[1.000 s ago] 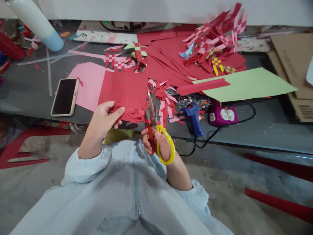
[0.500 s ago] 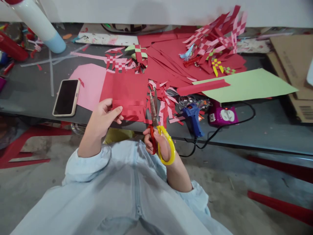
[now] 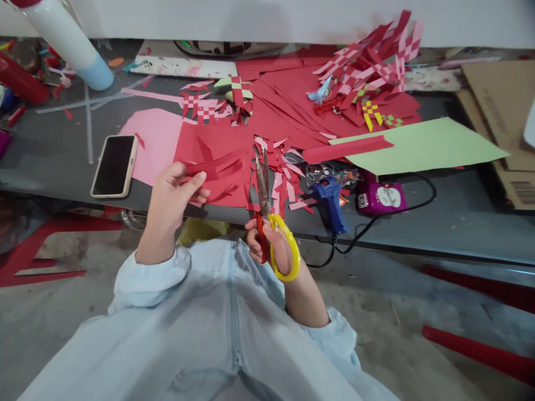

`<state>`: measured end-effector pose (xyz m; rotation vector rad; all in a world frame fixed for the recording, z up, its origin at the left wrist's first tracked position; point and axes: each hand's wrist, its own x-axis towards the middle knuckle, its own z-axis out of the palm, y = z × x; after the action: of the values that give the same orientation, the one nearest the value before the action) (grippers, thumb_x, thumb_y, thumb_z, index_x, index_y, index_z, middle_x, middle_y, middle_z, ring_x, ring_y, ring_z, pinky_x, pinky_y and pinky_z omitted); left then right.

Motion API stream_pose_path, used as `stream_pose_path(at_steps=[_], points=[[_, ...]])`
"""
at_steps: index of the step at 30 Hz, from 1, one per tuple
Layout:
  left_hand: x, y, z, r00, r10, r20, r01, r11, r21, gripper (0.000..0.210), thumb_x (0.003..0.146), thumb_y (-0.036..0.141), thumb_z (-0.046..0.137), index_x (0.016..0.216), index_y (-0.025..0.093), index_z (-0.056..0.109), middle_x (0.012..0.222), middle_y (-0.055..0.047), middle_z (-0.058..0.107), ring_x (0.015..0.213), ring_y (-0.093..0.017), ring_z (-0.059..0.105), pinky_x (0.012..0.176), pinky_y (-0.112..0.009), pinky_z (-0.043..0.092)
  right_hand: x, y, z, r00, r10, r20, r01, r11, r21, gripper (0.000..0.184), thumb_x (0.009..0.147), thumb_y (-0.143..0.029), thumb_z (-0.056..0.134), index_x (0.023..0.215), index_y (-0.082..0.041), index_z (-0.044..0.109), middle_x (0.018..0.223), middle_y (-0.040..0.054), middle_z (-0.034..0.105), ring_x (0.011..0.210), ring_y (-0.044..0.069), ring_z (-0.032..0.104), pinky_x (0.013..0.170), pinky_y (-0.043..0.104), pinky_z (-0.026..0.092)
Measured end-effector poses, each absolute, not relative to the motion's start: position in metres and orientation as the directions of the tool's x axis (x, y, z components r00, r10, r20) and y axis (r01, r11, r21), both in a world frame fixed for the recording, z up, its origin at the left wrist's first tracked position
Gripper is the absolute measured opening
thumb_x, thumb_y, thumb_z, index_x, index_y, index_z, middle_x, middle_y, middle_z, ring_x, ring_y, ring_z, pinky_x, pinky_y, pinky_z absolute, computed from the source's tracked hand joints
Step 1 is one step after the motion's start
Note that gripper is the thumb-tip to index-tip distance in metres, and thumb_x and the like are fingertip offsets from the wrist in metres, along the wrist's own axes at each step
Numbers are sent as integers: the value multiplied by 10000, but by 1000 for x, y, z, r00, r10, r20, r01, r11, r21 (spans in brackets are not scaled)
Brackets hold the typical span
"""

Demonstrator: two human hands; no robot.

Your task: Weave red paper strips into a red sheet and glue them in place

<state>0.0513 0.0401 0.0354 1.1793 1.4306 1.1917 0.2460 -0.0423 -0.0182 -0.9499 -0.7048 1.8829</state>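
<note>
Pinching red paper strips (image 3: pixel 212 170) in left hand (image 3: pixel 172 189), over red sheet (image 3: pixel 229 138); gripping scissors (image 3: pixel 263 201) in right hand (image 3: pixel 279 245). Should handle light, floppy, tear-prone. Hold by joined end, probably where pinched; blurry.

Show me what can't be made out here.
In the head view:
Red paper: gripped end hidden by the left hand; strips blurred.
Right hand: partly hidden by the scissors.
Bottle: top cut off by the upper edge.
Cardboard: cut off by the right edge.
Purple box: markings too small.
</note>
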Motion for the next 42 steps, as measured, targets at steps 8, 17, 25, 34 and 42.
stream_pose_path(at_steps=[8, 17, 25, 34, 42], points=[[39, 45, 24, -188, 864, 467, 626, -261, 735, 181, 794, 197, 711, 917, 278, 816, 814, 0, 598, 703, -112, 556, 628, -239, 458, 247, -41, -18, -302, 892, -336, -473, -446, -760, 469, 793, -675, 637, 883, -226, 537, 515, -101, 425, 370, 65, 283, 359, 210, 262], [32, 44, 17, 107, 936, 335, 853, -260, 452, 412, 803, 116, 550, 1058, 313, 807, 945, -19, 746, 857, -175, 663, 718, -271, 462, 244, -42, -15, -269, 891, -366, -479, -454, -752, 472, 771, -672, 659, 863, -221, 556, 502, -95, 427, 370, 65, 278, 363, 210, 249], [35, 47, 21, -48, 981, 188, 597, -123, 793, 304, 882, 208, 518, 1037, 194, 780, 1096, -54, 783, 1021, -160, 707, 930, -266, 536, 246, -42, -19, -287, 890, -354, -474, -453, -755, 449, 801, -655, 639, 879, -223, 544, 511, -96, 424, 381, 70, 282, 361, 214, 259], [44, 50, 21, -239, 955, 175, 403, -66, 913, 517, 769, 244, 748, 1274, 247, 640, 1140, -49, 721, 960, -141, 675, 768, -205, 572, 235, -49, -25, -425, 839, -339, -432, -517, -739, 452, 817, -658, 610, 905, -221, 536, 546, -103, 417, 398, 63, 279, 385, 208, 254], [56, 41, 26, -134, 975, 177, 291, -132, 948, 415, 831, 307, 697, 1233, 252, 614, 1309, -79, 634, 1068, -192, 675, 805, -265, 606, 238, -56, -22, -466, 853, -235, -372, -430, -823, 452, 914, -660, 517, 1007, -219, 556, 693, -57, 452, 507, 85, 357, 475, 253, 299]])
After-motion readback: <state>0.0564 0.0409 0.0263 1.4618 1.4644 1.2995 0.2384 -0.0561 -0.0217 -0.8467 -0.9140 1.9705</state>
